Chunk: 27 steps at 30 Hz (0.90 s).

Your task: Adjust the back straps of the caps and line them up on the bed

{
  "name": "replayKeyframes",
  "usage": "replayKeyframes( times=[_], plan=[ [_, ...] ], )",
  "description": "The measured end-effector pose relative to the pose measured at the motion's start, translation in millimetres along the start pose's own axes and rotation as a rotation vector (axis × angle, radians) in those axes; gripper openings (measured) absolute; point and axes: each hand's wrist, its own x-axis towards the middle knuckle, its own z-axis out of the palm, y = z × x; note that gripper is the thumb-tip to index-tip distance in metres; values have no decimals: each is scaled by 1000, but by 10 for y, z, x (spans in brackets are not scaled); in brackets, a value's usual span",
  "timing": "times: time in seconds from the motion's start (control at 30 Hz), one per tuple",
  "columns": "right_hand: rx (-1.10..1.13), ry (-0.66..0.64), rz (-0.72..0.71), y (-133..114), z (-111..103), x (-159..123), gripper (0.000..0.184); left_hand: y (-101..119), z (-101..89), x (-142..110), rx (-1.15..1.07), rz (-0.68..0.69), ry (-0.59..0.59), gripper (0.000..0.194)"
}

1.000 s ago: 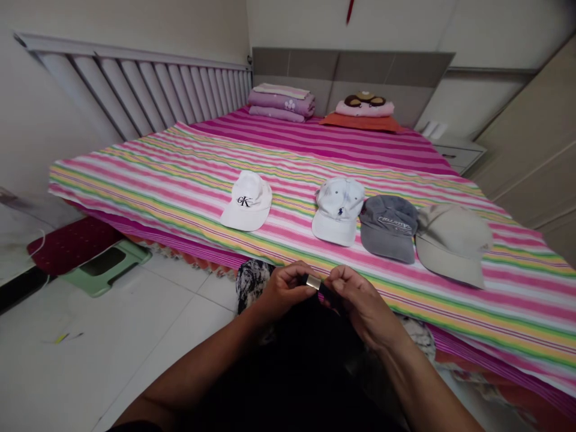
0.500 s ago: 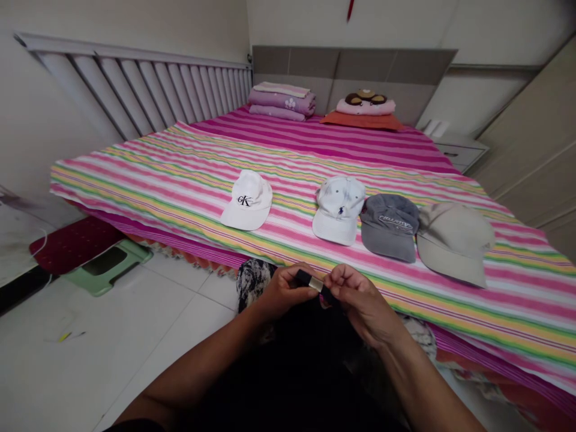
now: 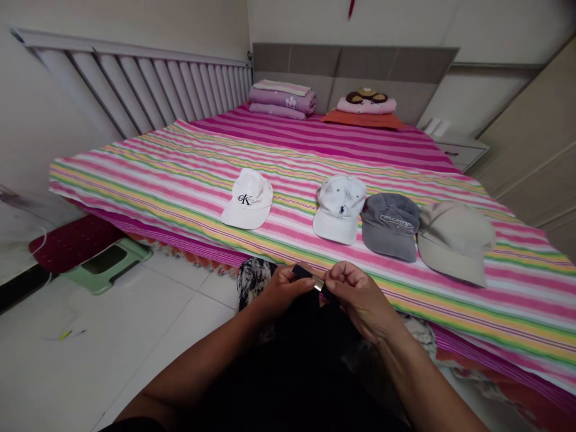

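Note:
My left hand [image 3: 284, 290] and my right hand [image 3: 359, 295] meet low in the middle of the view, both pinching a black fabric strap [image 3: 302, 272]. A small metal slider buckle [image 3: 318, 284] sits on the strap between my fingers, partly hidden by them. Below my hands, a dark cloth [image 3: 297, 372] lies over my lap, and its shape cannot be made out. Four caps lie beyond my hands on the bed: a white CK cap [image 3: 247, 199], a white cap [image 3: 339, 210], a grey cap [image 3: 390, 227] and a beige cap [image 3: 454, 243].
A bed with a striped pink sheet [image 3: 135, 180] spans the view. Folded bedding [image 3: 281, 99] and a pillow [image 3: 362, 120] lie at its far end. A radiator [image 3: 135, 84] runs along the left wall. A green stool [image 3: 108, 267] stands on the tiled floor.
The metal buckle has shifted slightly right and turned edge-on, and the strap's left end now points further up and left. My hands have risen a little. The caps stay in place.

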Motion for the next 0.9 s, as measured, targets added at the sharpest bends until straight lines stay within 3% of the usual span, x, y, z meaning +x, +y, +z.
replayKeyframes(
  times=[0.23, 0.53, 0.9],
  plan=[
    [-163, -316, 155, -104, -142, 19, 34, -43, -155, 54, -66, 1, 110, 23],
    [-152, -195, 130, -267, -134, 52, 24, 92, -134, 185, -50, 8, 51, 21],
    [-176, -115, 60, -176, -77, 45, 28, 47, -36, 190, -28, 42, 76, 21]
  ],
)
